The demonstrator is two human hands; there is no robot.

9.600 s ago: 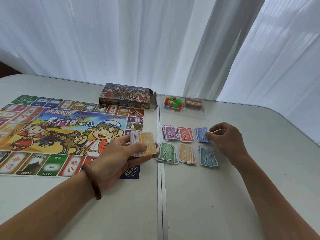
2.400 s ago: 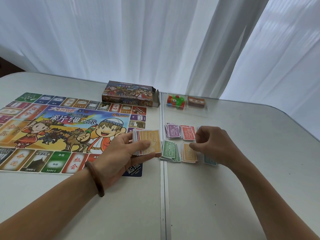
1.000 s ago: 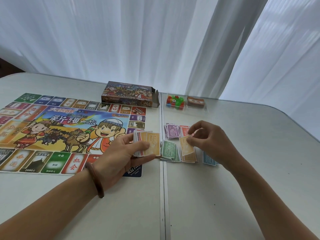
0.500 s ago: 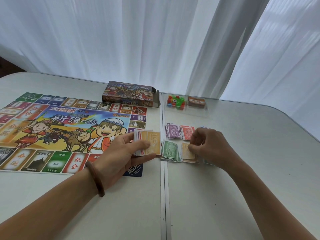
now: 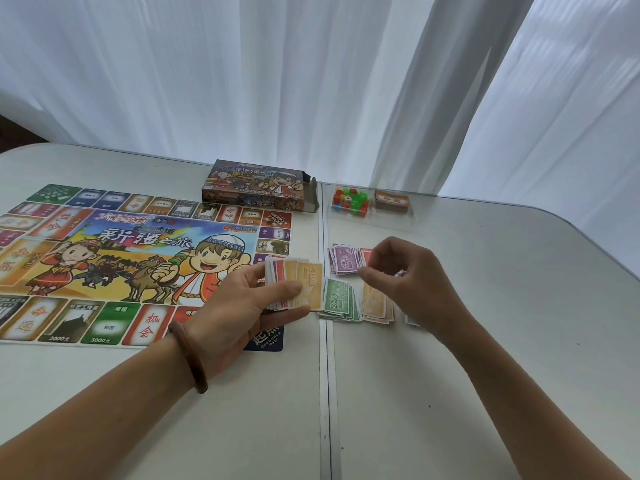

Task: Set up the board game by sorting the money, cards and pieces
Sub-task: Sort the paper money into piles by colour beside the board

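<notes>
My left hand (image 5: pixel 242 306) grips a fanned stack of play money (image 5: pixel 298 284) with an orange 100 note on top, over the board's right edge. My right hand (image 5: pixel 408 278) hovers above the sorted piles with its fingers curled and thumb and forefinger close together; I see nothing in it. On the table lie a purple pile (image 5: pixel 343 263), a red pile (image 5: pixel 364 255) partly behind the hand, a green 500 pile (image 5: pixel 337 299) and an orange pile (image 5: pixel 375 303). A teal pile's corner (image 5: pixel 412 320) shows under my wrist.
The colourful game board (image 5: pixel 138 265) lies flat at the left. Behind it sits the open game box (image 5: pixel 256 185). A clear tray (image 5: pixel 398 220) at the back holds coloured pieces (image 5: pixel 349 200) and a brown card deck (image 5: pixel 391 201). White curtains hang behind the table.
My right hand laid an orange note on the orange pile, then lifted and drew back left toward the stack. My left hand has kept its grip on the stack.
</notes>
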